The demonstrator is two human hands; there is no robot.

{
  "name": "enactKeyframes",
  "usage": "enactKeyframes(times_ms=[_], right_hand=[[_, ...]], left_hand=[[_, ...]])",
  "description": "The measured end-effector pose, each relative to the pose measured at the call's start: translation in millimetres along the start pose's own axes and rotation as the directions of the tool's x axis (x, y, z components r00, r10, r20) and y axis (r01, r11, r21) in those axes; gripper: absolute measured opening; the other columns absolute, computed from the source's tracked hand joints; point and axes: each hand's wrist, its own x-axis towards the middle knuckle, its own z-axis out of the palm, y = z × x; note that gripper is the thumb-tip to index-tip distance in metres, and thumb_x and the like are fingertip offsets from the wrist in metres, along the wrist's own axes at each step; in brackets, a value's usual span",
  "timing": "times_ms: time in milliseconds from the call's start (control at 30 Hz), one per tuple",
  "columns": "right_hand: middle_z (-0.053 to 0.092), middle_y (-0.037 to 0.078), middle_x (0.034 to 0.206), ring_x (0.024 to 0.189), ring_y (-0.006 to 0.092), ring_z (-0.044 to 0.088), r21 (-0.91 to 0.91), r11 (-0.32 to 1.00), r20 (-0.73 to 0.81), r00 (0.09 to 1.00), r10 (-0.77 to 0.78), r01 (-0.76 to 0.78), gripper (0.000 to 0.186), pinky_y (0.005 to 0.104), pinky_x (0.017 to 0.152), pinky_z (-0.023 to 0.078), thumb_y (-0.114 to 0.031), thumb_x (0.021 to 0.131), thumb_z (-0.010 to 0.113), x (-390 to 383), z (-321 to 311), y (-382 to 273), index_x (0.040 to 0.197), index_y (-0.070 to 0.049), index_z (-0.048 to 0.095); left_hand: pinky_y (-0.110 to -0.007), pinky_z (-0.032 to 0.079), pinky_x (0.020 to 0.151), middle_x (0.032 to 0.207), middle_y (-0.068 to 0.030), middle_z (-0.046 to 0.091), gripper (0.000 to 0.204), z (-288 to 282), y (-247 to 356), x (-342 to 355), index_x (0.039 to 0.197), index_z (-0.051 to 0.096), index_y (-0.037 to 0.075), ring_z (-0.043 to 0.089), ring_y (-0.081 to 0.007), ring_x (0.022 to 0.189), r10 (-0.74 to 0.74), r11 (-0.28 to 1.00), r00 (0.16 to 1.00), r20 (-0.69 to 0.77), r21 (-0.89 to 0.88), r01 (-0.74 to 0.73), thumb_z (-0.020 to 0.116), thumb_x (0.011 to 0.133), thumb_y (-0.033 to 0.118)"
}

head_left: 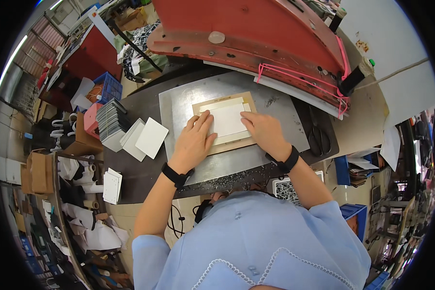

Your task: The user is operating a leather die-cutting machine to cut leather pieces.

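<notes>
A white rectangular card (228, 120) lies on a tan board with a cream raised frame (239, 143), on a flat metal plate (179, 111). My left hand (194, 137) rests along the card's left edge, its fingers stretched out and the thumb near the lower left corner. At the right edge, my right hand (266, 129) touches the card with its fingertips, the fingers extended close together. Neither hand is wrapped round anything. Part of the frame is hidden under my fingers. Black bands circle both wrists.
A large red machine (256, 38) overhangs the far side. Left of the plate are loose white cards (151, 138) and a row of dark-edged cards (112, 121). Black scissors (319, 137) lie to the right. White cards (112, 186) sit at the table's left corner; small scraps (232, 180) litter its front edge.
</notes>
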Motion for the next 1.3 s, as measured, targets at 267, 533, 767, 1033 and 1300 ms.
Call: enactKeyframes(times_ms=[267,533,767,1033,1300], right_hand=[[0.062,0.004,0.080,0.071,0.0144,0.059,0.289,0.955,-0.512,0.831,0.218,-0.072,0.047,0.0312,0.068,0.049,-0.023,0.092,0.068,-3,-81,-2,0.134,-0.010,0.054],[0.059,0.009,0.114,0.103,0.0173,0.057,0.427,0.897,-0.736,0.620,0.271,0.114,0.051,0.0302,0.090,0.046,-0.018,0.087,0.076,13,-211,106,0.127,0.003,0.051],[0.059,0.010,0.110,0.100,0.0188,0.057,0.553,0.819,-0.693,0.631,0.349,0.155,0.050,0.0307,0.089,0.046,-0.015,0.082,0.077,18,-201,106,0.122,0.002,0.052],[0.045,0.015,0.140,0.129,0.0229,0.045,0.490,0.865,-0.563,0.797,0.217,0.110,0.065,0.0353,0.111,0.032,-0.006,0.090,0.066,-56,-169,21,0.145,0.004,0.032],[0.041,0.015,0.149,0.139,0.0245,0.039,0.483,0.874,-0.443,0.878,0.182,0.062,0.053,0.0393,0.115,0.029,-0.021,0.101,0.053,-97,-213,23,0.146,0.001,0.038]], left_hand=[[-0.037,0.044,0.100,0.145,-0.0172,0.045,0.048,-25,-8,-28,0.140,0.044,0.000,0.053,-0.0279,0.123,-0.333,0.859,0.912,-0.239,-0.477,0.188,0.057,0.098,0.020],[-0.026,0.050,0.082,0.115,-0.0084,0.065,0.027,-58,11,-72,0.119,0.062,-0.001,0.061,-0.0135,0.103,-0.530,0.592,0.841,-0.111,-0.759,0.273,0.049,0.103,0.016],[-0.027,0.052,0.078,0.101,-0.0085,0.071,0.021,-72,61,-78,0.109,0.067,-0.002,0.068,-0.0144,0.089,-0.270,0.634,0.956,0.113,-0.727,0.265,0.054,0.101,0.013],[-0.028,0.054,0.080,0.101,-0.0106,0.072,0.019,-79,102,-54,0.111,0.067,-0.001,0.070,-0.0162,0.090,-0.076,0.644,0.995,0.061,-0.759,0.096,0.061,0.096,0.006],[-0.030,0.053,0.083,0.108,-0.0113,0.070,0.031,-100,139,-26,0.122,0.061,0.000,0.068,-0.0179,0.093,0.076,0.580,0.993,-0.086,-0.806,-0.114,0.066,0.092,0.003]])
